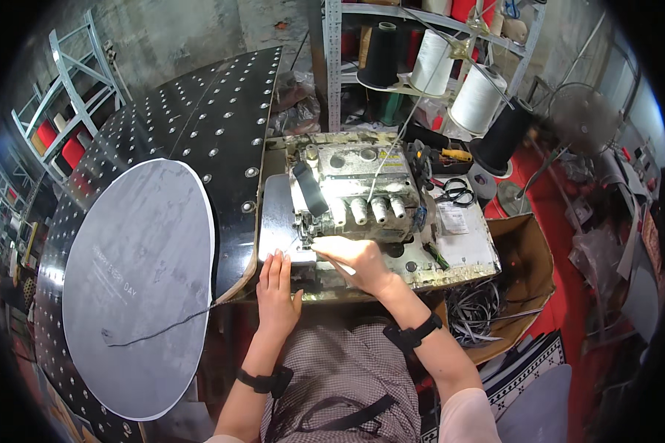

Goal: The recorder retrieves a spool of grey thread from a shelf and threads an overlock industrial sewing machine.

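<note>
An overlock sewing machine [358, 177], worn and pale, stands on the table in front of me. My left hand [275, 295] lies flat, fingers stretched out, with its fingertips on the machine's smooth work plate [275, 214]. Beside the needle area, my right hand [363, 262] is closed round a slim, light-coloured stick-like tool [345, 268]. The tool's kind is hard to tell, as the fingers cover much of it. To the left rests a large grey oval mat [144, 258] with a white edge. A dark thin strand [166, 333] runs across it toward the machine table.
Black studded table [229, 148] extends left. Thread cones, white [477, 100] and black [379, 55], stand behind. Black-handled scissors [457, 193] and a yellow-handled tool [457, 155] lie right of the machine. A cardboard box [528, 258] holds grey strips [474, 314].
</note>
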Demonstrator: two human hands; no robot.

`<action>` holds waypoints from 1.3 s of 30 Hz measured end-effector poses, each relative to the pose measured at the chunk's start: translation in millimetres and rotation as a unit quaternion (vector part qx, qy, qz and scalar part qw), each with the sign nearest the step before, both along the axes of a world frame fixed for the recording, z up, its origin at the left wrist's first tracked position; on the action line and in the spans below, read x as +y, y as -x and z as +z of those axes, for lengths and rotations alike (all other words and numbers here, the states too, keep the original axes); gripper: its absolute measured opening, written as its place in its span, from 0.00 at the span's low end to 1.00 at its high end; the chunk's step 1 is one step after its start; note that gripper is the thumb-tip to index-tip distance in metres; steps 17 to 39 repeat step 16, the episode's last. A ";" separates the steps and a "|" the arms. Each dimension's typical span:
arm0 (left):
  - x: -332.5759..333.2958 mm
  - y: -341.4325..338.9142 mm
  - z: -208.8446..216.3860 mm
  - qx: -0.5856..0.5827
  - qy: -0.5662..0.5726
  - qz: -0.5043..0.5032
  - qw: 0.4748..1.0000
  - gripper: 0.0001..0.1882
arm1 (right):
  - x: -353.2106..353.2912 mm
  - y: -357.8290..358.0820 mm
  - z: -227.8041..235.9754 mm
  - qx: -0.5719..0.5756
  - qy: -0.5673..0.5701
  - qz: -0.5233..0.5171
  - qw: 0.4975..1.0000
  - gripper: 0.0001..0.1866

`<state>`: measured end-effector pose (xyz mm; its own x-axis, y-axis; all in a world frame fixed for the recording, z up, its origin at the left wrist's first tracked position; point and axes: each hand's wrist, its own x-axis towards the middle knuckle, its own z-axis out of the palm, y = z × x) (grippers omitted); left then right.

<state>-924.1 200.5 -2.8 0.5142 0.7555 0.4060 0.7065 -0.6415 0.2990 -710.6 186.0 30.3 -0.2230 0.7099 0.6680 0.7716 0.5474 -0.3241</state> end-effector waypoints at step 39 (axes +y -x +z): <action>14.7 -3.2 38.3 -0.175 0.163 -0.017 0.971 0.25 | -41.6 42.2 4.5 0.490 0.136 0.072 0.858 0.09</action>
